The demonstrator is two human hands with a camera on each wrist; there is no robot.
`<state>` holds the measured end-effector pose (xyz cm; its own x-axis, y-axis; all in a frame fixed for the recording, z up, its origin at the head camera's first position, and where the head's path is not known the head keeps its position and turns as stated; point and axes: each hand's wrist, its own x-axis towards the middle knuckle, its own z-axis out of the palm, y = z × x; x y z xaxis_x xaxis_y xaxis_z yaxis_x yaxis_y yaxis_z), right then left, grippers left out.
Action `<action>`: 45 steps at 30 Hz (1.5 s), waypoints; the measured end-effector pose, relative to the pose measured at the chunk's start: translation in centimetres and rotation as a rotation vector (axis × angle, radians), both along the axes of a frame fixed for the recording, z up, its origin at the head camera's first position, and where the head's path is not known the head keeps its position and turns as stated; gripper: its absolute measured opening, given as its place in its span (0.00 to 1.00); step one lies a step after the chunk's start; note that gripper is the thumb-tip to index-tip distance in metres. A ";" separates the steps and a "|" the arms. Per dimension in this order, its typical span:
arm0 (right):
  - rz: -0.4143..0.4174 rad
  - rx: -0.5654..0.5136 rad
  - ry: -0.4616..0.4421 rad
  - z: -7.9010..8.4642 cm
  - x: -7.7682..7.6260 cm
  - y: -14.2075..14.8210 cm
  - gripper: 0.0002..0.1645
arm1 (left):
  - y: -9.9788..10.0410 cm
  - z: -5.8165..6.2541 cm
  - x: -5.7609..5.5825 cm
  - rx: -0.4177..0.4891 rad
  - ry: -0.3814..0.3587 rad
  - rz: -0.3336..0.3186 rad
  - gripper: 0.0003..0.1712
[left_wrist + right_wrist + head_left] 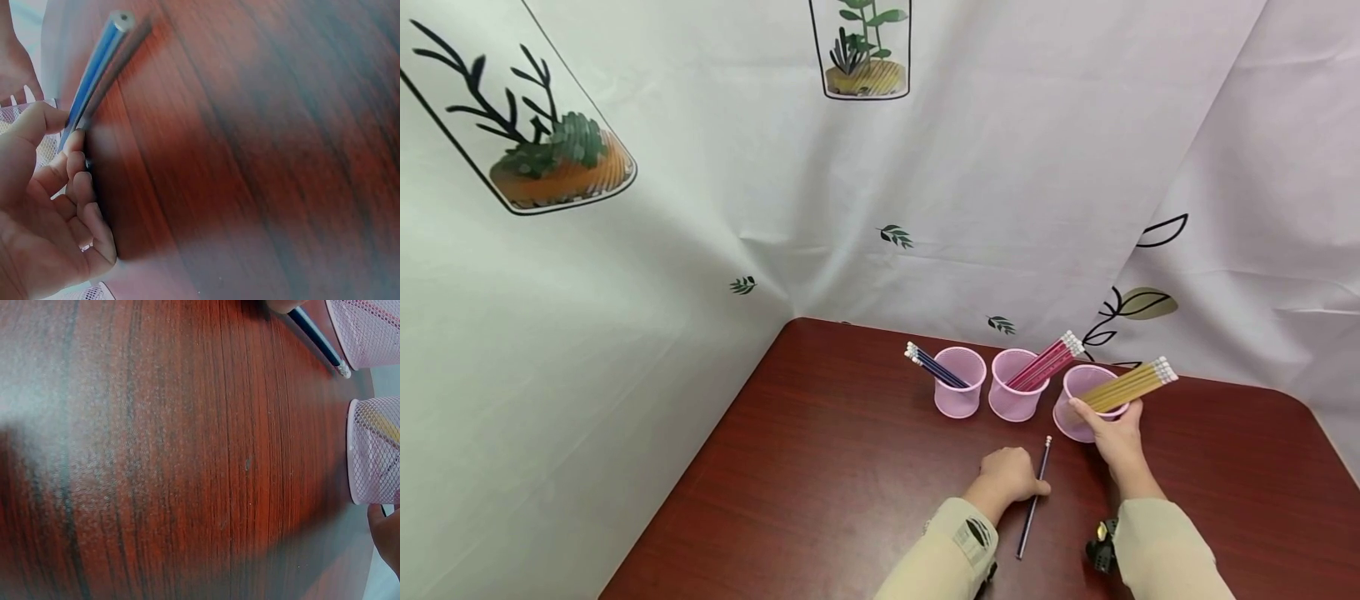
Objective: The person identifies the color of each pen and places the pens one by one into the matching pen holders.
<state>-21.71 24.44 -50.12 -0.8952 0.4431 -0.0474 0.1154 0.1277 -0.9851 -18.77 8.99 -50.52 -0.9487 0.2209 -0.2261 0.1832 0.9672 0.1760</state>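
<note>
My left hand pinches a dark blue pencil between thumb and index finger, low over the table; its white eraser end points away from me. In the left wrist view, the pencil shows its flat unsharpened end, and the other fingers of the left hand are curled. On the right, my right hand grips a pink mesh pencil cup, thumb at the near rim. Several yellow pencils with white erasers lean right in it. The cup appears upright in the right wrist view.
Left of the gripped cup stand a middle pink cup with red-pink pencils and a left pink cup with dark blue pencils. All are near the back edge of the brown table, before a white patterned curtain.
</note>
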 end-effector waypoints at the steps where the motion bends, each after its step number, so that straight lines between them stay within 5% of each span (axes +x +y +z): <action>1: 0.000 0.004 -0.008 0.0 0.0 0.0 0.52 | 0.0 0.0 0.0 0.002 -0.002 -0.002 0.22; 7: 0.007 0.011 -0.017 0.1 0.0 0.1 0.53 | -0.9 -0.1 -0.3 0.081 0.004 -0.040 0.21; 19: 0.002 0.009 0.001 -0.2 0.0 0.1 0.54 | -2.7 0.4 -1.2 0.472 -0.047 -0.042 0.12; 25: -0.006 0.015 0.028 -2.1 -0.9 1.2 0.55 | -3.2 1.3 -1.7 0.530 -0.005 -0.096 0.06; 31: -0.002 0.007 0.047 -4.2 -1.9 2.2 0.56 | -3.4 1.9 -2.0 0.600 -0.031 -0.117 0.16; 40: -0.004 0.022 0.053 -4.2 -1.9 2.2 0.54 | -3.5 2.8 -2.3 0.644 -0.003 -0.149 0.14; 45: -0.005 0.023 0.051 -4.3 -1.9 2.2 0.55 | -3.6 3.5 -2.5 0.774 -0.056 -0.131 0.07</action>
